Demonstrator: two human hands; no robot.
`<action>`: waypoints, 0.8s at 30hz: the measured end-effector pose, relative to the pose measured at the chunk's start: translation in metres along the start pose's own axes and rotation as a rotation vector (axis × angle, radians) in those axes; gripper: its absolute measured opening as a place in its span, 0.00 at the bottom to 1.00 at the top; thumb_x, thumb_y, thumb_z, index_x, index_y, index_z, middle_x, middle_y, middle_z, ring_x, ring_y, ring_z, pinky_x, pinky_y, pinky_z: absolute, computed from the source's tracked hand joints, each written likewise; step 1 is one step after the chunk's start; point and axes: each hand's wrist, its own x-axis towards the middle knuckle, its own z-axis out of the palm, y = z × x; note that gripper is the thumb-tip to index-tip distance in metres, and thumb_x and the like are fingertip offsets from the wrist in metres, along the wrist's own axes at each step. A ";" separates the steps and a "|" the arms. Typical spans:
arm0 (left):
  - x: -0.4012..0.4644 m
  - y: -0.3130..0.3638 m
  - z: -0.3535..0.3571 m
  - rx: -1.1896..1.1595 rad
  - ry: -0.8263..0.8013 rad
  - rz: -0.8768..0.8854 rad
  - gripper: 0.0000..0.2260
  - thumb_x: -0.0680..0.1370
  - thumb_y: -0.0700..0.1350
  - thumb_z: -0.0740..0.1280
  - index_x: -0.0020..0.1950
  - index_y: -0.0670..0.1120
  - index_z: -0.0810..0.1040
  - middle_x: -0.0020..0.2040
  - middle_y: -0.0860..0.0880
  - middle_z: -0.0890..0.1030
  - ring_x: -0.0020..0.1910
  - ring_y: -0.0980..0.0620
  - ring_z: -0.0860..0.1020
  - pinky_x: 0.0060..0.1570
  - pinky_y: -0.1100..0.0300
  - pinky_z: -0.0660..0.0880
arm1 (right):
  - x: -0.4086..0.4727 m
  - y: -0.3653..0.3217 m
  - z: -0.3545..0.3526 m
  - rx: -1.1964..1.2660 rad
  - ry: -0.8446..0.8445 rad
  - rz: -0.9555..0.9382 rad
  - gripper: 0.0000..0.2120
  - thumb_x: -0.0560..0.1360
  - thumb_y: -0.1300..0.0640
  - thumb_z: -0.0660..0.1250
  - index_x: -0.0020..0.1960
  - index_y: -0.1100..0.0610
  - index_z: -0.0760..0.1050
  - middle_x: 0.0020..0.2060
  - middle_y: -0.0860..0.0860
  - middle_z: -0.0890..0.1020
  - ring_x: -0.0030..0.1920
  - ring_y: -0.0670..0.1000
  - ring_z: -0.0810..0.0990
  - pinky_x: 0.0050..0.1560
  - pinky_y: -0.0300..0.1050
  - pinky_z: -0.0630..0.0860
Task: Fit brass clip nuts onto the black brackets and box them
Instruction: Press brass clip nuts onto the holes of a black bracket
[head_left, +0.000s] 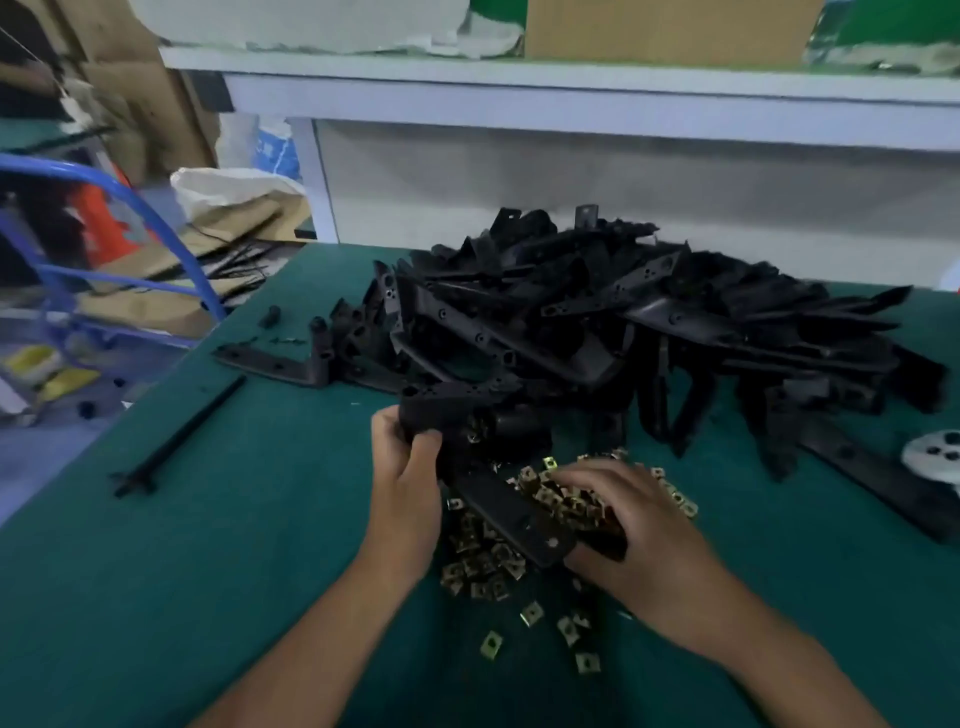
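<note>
My left hand (408, 478) grips the upper end of a black bracket (514, 512) whose long arm slants down toward me over a heap of brass clip nuts (483, 558). A brass nut shows at the bracket's upper end, beside my left thumb. My right hand (634, 525) lies over the right part of the nut heap, fingers spread on the nuts; whether it pinches one is hidden. A big pile of black brackets (623, 317) fills the table behind my hands.
The green table (234, 571) carries a long black rod (182, 439) at the left, a lone bracket (280, 361) and loose nuts (532, 613) near me. A grey round part (935, 457) lies at the right edge. A blue cart (104, 270) stands left of the table.
</note>
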 end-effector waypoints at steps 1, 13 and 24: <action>-0.002 0.000 -0.001 -0.007 0.014 -0.007 0.03 0.76 0.47 0.61 0.44 0.54 0.71 0.45 0.53 0.72 0.41 0.56 0.71 0.43 0.54 0.69 | -0.002 0.002 0.008 -0.066 -0.026 -0.048 0.30 0.72 0.24 0.56 0.72 0.30 0.62 0.68 0.24 0.61 0.71 0.31 0.57 0.68 0.33 0.57; -0.013 -0.007 0.001 -0.017 -0.357 0.140 0.06 0.72 0.45 0.63 0.48 0.48 0.71 0.44 0.50 0.74 0.44 0.54 0.73 0.44 0.65 0.73 | -0.004 0.005 0.017 -0.242 0.151 -0.129 0.13 0.81 0.42 0.57 0.57 0.44 0.77 0.53 0.37 0.75 0.57 0.40 0.73 0.62 0.36 0.61; -0.025 0.004 0.006 0.146 -0.476 0.253 0.09 0.77 0.54 0.67 0.49 0.53 0.69 0.41 0.57 0.73 0.40 0.59 0.73 0.41 0.66 0.71 | -0.002 0.000 0.008 -0.059 0.462 0.101 0.14 0.80 0.44 0.60 0.55 0.51 0.78 0.49 0.37 0.79 0.54 0.39 0.74 0.57 0.27 0.65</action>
